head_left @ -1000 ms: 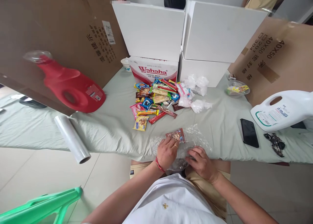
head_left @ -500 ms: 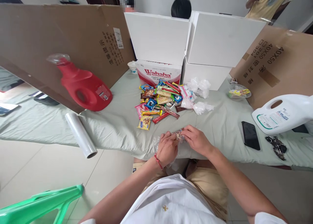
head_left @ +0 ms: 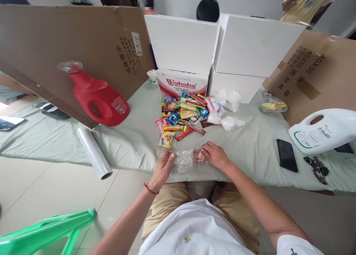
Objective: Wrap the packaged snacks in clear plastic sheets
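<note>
Cardboard sheets (head_left: 69, 51) fill the upper left, running past the frame's edge. At lower centre, on the table's (head_left: 133, 140) near edge, my right hand (head_left: 215, 155) pins a wrapped snack (head_left: 199, 156), its label hard to read through crinkled cling film (head_left: 184, 160). My left hand (head_left: 164, 166) rests half-open, fingertips touching the film.

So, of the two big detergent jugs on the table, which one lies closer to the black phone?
The white jug at the right edge; the black phone lies just beside it. The red jug leans on cardboard far to the left.
</note>
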Demonstrator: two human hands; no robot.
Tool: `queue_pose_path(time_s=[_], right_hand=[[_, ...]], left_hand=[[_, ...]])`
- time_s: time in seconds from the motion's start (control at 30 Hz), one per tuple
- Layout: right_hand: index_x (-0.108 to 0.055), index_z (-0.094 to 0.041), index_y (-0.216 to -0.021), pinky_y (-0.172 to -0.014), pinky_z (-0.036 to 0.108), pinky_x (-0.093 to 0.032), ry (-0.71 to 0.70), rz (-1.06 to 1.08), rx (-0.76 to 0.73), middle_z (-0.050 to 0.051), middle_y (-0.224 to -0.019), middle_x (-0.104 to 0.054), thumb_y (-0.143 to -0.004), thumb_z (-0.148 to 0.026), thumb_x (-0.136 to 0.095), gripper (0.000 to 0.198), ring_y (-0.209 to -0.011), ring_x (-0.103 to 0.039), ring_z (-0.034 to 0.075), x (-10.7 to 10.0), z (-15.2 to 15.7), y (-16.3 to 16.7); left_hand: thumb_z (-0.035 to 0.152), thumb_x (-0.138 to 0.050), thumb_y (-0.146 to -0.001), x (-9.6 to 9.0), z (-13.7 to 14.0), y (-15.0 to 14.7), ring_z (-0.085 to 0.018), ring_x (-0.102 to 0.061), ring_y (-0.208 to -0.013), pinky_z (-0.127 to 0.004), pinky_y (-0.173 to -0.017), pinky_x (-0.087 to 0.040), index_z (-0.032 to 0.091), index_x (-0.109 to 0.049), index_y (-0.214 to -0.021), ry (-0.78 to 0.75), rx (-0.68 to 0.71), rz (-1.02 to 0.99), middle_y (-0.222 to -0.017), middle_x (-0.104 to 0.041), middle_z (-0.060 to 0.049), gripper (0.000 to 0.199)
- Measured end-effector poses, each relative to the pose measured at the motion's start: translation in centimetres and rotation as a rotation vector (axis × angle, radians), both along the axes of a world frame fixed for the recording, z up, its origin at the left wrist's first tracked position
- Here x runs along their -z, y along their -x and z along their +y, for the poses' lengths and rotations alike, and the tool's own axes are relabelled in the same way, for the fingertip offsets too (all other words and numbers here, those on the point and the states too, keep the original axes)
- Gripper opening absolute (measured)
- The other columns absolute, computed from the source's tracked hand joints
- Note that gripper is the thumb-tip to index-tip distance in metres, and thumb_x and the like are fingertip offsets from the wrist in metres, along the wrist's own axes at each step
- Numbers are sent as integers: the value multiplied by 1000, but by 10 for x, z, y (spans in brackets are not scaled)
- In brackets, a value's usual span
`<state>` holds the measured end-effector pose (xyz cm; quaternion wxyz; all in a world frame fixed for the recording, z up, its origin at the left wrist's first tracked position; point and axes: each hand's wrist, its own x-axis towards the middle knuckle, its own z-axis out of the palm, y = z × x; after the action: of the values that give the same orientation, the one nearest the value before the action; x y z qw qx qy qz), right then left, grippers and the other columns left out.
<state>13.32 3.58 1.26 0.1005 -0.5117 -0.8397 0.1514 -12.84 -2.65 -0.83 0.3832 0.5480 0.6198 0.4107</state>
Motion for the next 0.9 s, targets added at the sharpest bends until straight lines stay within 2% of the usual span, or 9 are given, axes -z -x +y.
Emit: queue_pose_path(time_s=[0.07,0.13,0.3,0.43,0.53,0.6,0.67,0.83,0.9], right_hand=[[-67,-21,-104,-69,25,-38,-1,44,-2,3,-97,-63,-105,-27,-47,21,-82,-59,15,2,1,-1],[-67,-21,-101,-70,25,-38,1,99,-15,2,-95,-63,-104,-26,-49,20,-80,-59,15,5,2,-3],[-68,-21,-97,-74,25,-41,59,259,-53,1,-87,-65,-99,-19,-54,14,-80,-60,15,9,8,-7],[-68,-20,-93,-73,25,-42,93,322,-29,1,-83,-66,-97,-19,-55,14,-77,-60,15,10,9,-6],[-68,-21,-92,-75,26,-42,96,342,-33,2,-85,-67,-97,-21,-54,15,-80,-60,16,9,9,-4],[-67,-20,-91,-76,26,-42,121,368,-39,2,-86,-68,-95,-20,-54,14,-81,-61,16,7,9,-3],[-66,-20,-89,-75,26,-42,160,390,-48,2,-84,-68,-94,-19,-53,14,-79,-60,16,5,10,-6],[-68,-18,-90,-61,23,-38,357,470,-3,-2,-71,-66,-92,-30,-57,16,-64,-54,13,6,18,-25],[-69,-18,-91,-58,22,-36,427,515,20,-3,-69,-65,-90,-34,-60,19,-62,-52,12,10,20,-33]], left_hand=[[60,-55,-92,2,-11,-14,-22,-65,-101,-38,-93,-50,22,-46,-146,-57,9,-4,-113,-70,-8,67],[55,-65,-85,4,-10,-27,-22,-66,-93,-38,-89,-51,20,-49,-142,-35,10,29,-102,-71,-6,68],[37,-64,-81,8,23,-13,-20,-62,-69,-35,-70,-51,17,-65,-104,108,-262,86,-72,-62,0,30],[25,-61,-81,-10,18,0,-27,-63,-95,-45,-89,-51,19,-62,-96,-240,-531,374,-95,-67,-9,17],[21,-51,-94,-31,0,-27,-24,-64,-103,-41,-95,-51,22,-65,-97,-557,-182,416,-99,-70,-8,15],[19,-46,-97,-38,-5,-55,-22,-63,-115,-40,-102,-49,24,-68,-111,-613,192,416,-114,-73,-9,26],[19,-44,-99,-34,1,-79,-23,-58,-129,-45,-111,-43,23,-67,-123,-561,347,461,-129,-70,-9,34],[25,-44,-102,-3,21,-90,-30,-54,-137,-69,-120,-17,26,-68,-123,-310,216,621,-127,-74,-7,31],[29,-43,-104,7,24,-81,-30,-52,-138,-69,-119,-19,25,-69,-121,-256,132,609,-128,-73,-8,31]])
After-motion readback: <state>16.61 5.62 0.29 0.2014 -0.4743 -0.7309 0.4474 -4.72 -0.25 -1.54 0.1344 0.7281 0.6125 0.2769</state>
